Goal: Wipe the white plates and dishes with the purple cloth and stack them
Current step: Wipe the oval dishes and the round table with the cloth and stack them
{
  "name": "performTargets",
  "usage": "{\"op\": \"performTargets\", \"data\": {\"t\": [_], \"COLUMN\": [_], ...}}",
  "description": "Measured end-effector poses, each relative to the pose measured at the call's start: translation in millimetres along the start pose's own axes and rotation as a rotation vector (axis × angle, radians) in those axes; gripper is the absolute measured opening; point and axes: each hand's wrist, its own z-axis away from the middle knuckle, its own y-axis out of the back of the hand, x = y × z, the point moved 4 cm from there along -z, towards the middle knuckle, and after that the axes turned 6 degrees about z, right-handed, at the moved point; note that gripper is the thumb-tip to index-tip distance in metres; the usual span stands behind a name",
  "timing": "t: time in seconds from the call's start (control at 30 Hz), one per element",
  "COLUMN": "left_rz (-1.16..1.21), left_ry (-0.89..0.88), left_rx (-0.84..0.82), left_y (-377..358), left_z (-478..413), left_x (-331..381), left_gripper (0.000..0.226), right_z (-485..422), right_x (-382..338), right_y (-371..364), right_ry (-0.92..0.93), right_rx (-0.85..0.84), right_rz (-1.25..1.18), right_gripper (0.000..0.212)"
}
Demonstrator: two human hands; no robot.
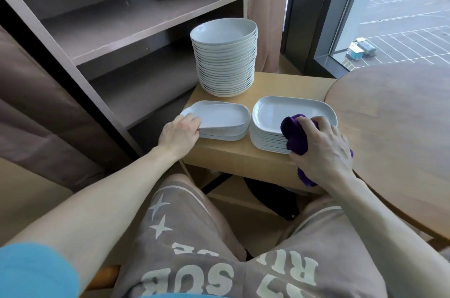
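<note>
On a small light wooden stand [243, 156] there are three white piles. A tall stack of round bowls [225, 59] rises at the back. At the front left lies a short stack of oblong plates [224, 135]; its top plate [219, 116] is tilted, and my left hand [180, 135] grips that plate's near left edge. At the front right is a taller stack of oblong dishes [289, 112]. My right hand [323, 149] holds the bunched purple cloth [295, 137] against that stack's near edge.
A dark shelving unit [126, 20] with bare shelves stands to the left of the stand. A round wooden table [399, 127] fills the right side. A curtain [264, 5] and a window [399, 10] are behind. My knees sit just under the stand's front edge.
</note>
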Motion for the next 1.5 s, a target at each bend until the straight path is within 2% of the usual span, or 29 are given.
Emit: {"op": "performTargets", "data": {"t": [0.2, 0.37, 0.47, 0.53, 0.6, 0.77, 0.9, 1.0, 1.1, 1.17, 1.27, 1.5], "left_rz": [0.024, 0.077, 0.065, 0.023, 0.032, 0.362, 0.505, 0.489, 0.533, 0.566, 0.564, 0.702], "left_ry": [0.064, 0.164, 0.164, 0.165, 0.147, 0.012, -0.042, -0.044, -0.025, -0.004, 0.055, 0.134], "left_rx": [-0.029, -0.146, -0.242, -0.29, -0.315, -0.369, -0.467, -0.512, -0.521, -0.526, -0.544, -0.577], "left_y": [-11, -22, -27, -27, -28, -23, -19, -21, -22, -25, -36, -52], "left_z": [-1, -4, -5, -8, -15, -41, -60, -73, -84, -87, -88, -84], "left_x": [-7, -11, -7, -1, 12, 74, 115, 128, 128, 124, 118, 114], "left_gripper": [0.021, 0.009, 0.014, 0.024, 0.044, 0.084, 0.117, 0.13, 0.134, 0.135, 0.139, 0.141], "right_z": [1, -1, -1, -1, -2, -2, -3, -8, -14, -17, -20, -40], "right_x": [-2, -1, -1, -1, -2, -6, -4, 2, 17, 30, 48, 31], "right_y": [-1, -1, -2, -2, -3, -2, 1, 4, 11, 14, 18, 6], "right_ry": [0.009, -0.001, -0.001, -0.001, 0.0, -0.001, 0.0, -0.031, -0.13, -0.183, -0.225, -0.138], "right_rx": [-0.002, -0.004, -0.006, -0.005, -0.008, -0.034, -0.065, -0.075, -0.035, -0.015, -0.003, -0.086], "right_rz": [0.001, -0.004, -0.004, 0.001, 0.009, 0.037, 0.027, -0.064, -0.201, -0.223, -0.131, 0.156], "right_gripper": [0.074, 0.069, 0.069, 0.069, 0.069, 0.065, 0.065, 0.073, 0.085, 0.08, 0.068, 0.032]}}
